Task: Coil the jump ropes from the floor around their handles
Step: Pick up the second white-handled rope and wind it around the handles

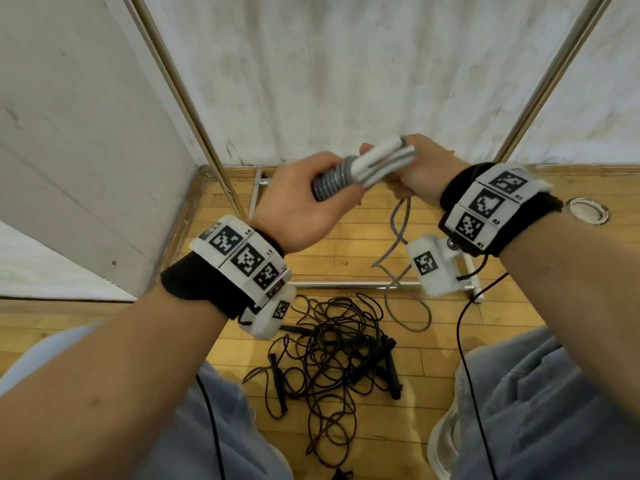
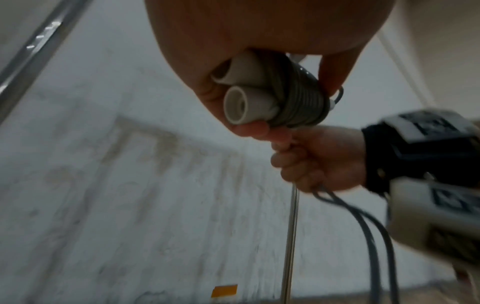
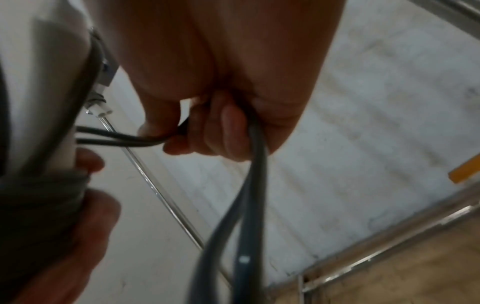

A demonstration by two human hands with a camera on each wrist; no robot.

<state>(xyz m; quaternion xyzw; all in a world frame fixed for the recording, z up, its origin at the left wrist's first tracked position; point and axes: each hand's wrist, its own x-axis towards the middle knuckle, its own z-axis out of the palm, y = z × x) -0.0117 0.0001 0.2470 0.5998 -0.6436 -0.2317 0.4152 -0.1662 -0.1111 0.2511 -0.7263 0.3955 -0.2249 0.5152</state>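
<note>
My left hand (image 1: pixel 304 199) grips two white handles (image 1: pixel 377 159) held side by side, with grey rope (image 1: pixel 332 183) wound in several turns around their near end. The left wrist view shows the handle ends (image 2: pixel 241 102) and the grey coil (image 2: pixel 298 100) in my palm. My right hand (image 1: pixel 419 171) grips the doubled loose grey rope (image 3: pixel 249 185) just right of the handles; the rest (image 1: pixel 405 292) hangs down to the floor. A tangle of black jump ropes (image 1: pixel 332 358) with black handles (image 1: pixel 393 368) lies on the floor between my knees.
A metal rack frame with upright poles (image 1: pixel 187 109) and a floor bar (image 1: pixel 346 284) stands against the white wall ahead. A white wall corner closes the left side. A round floor fitting (image 1: pixel 587 209) sits at right. My knees (image 1: pixel 540 403) flank the black ropes on the wooden floor.
</note>
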